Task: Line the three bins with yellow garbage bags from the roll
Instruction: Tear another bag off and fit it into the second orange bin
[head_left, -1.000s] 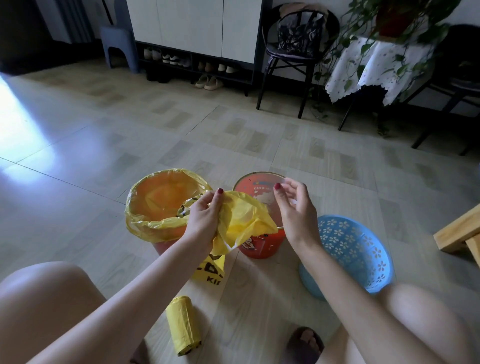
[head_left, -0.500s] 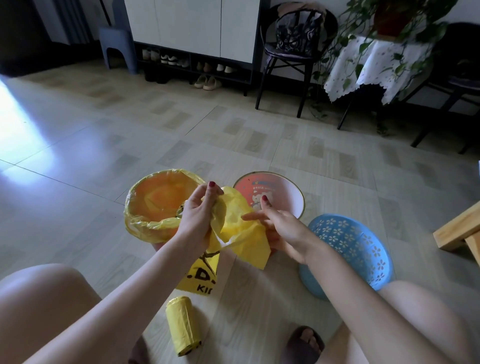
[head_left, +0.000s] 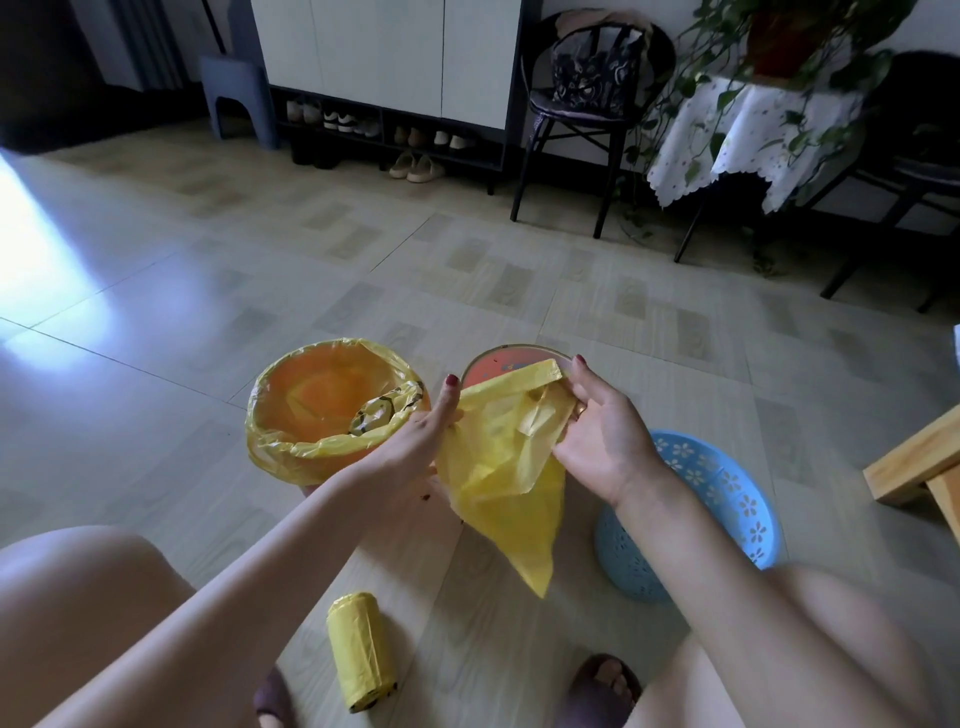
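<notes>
A loose yellow garbage bag (head_left: 506, 478) hangs between my hands, its mouth stretched over the red bin (head_left: 498, 359), which is mostly hidden behind it. My left hand (head_left: 421, 441) grips the bag's left edge. My right hand (head_left: 597, 436) grips the right edge and a folded handle strip. On the left stands an orange bin (head_left: 332, 410) lined with a yellow bag folded over its rim. A blue perforated bin (head_left: 722, 499) stands at the right, bare inside. The yellow bag roll (head_left: 361, 649) lies on the floor between my knees.
My knees and sandalled feet frame the bottom of the view. A wooden stool corner (head_left: 914, 467) juts in at the right. Farther back are a black chair (head_left: 576, 104), a shoe cabinet (head_left: 395, 78) and a plant table with a white cloth (head_left: 743, 130).
My right hand has taken hold of the bag's right edge and pulled it apart from the left. The bag now hangs spread open in front of the red bin.
</notes>
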